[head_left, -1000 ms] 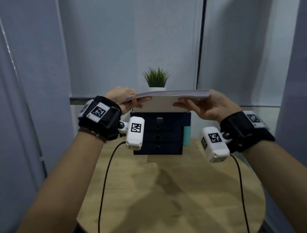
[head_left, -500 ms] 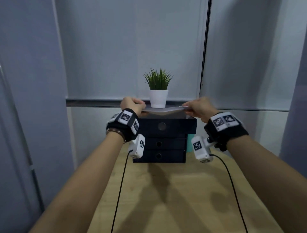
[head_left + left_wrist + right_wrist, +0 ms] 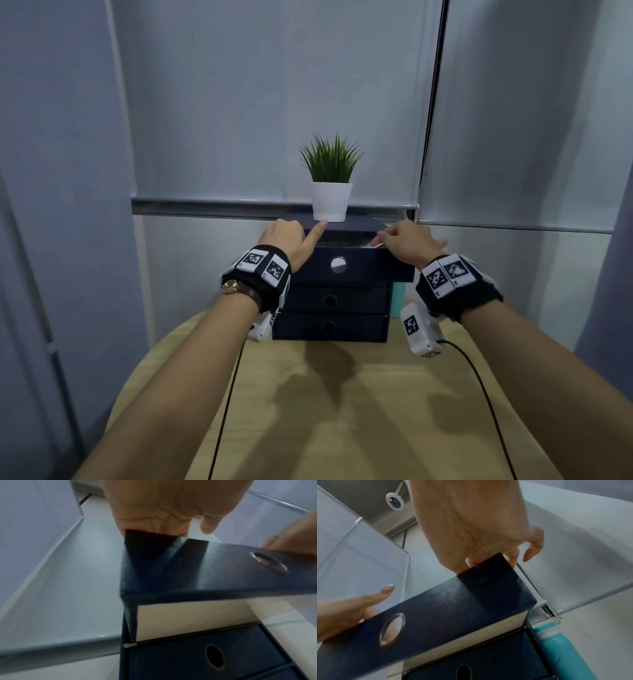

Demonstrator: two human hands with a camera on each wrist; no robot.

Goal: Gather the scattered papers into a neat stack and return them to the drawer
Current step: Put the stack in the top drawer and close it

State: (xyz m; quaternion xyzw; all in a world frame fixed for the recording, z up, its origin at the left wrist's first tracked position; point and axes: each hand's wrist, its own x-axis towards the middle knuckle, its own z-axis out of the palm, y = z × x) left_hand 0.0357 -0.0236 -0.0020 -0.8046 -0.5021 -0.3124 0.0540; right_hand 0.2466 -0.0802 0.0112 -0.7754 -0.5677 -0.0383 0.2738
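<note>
The top drawer [image 3: 346, 265] of the dark blue three-drawer desk organiser [image 3: 331, 315] stands pulled out toward the person, and the papers [image 3: 342, 240] lie inside it; only a grey strip of their top shows over the drawer front in the head view.

The left hand [image 3: 291, 241] rests at the drawer's left rear corner with its forefinger stretched out toward the base of the white plant pot [image 3: 330, 202] and the other fingers folded; whether that finger presses on the sheets or the rim cannot be told. The right hand [image 3: 407, 241] sits at the right corner with its fingers bent down over the rim, seemingly nipping a pale sheet edge, though what exactly it pinches is unclear.

The step in hand looks like seating the stack before closing. Doing it well likely means tapping the sheets down flat so that no corner rides above the rim, then drawing both hands out and pushing the front squarely at the middle, near the ring pull [image 3: 338, 264], so the drawer does not skew. The organiser is light cardboard by its look, so steady it, or the plant on top and the teal bottle [image 3: 559, 653] just beside it may be jolted.

No brand or readable writing shows; the wrist straps carry only black-and-white square markers [image 3: 255, 258].
</note>
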